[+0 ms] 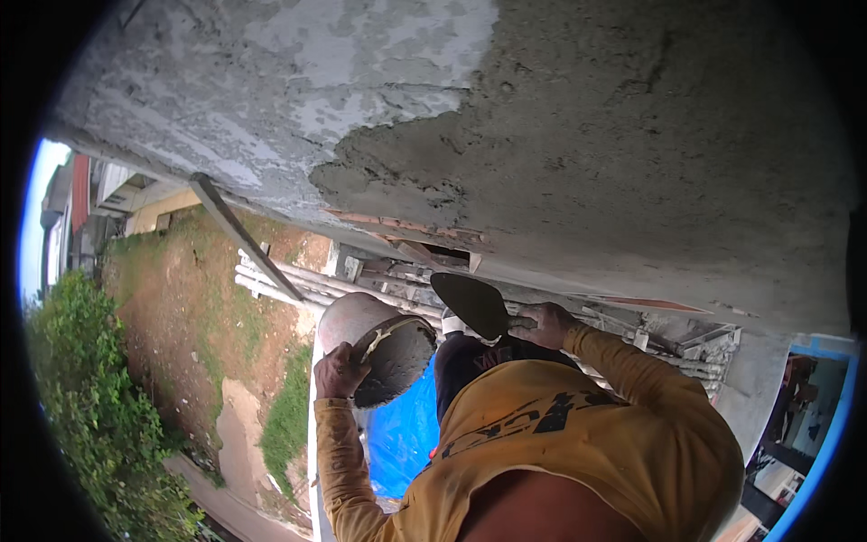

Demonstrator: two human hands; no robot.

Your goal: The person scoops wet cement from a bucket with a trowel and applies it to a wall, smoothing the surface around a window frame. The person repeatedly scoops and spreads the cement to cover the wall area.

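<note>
Fingers of the left hand [336, 372] are curled over the rim of a bucket [346, 318], and those of the right hand [545, 326] are closed at the near end of a trowel [471, 305], whose handle is mostly hidden by the hand. In the head view, looking down, the bucket is left of centre, tipped so that its mouth faces the person, with dark grey mortar [399, 363] inside. The trowel is near the middle, just right of the bucket, its broad, dark blade pointing up and to the left. Across the top runs a wall [664, 154], covered in rough grey plaster on the right and bearing a paler patch [379, 45] on the left. Below the wall are long poles [298, 281]; a blue sheet [400, 432] lies beneath the bucket. The person wears a yellow-orange shirt [551, 397]. Farther left are bare, grassy ground [194, 298] and green bushes [95, 388]
</note>
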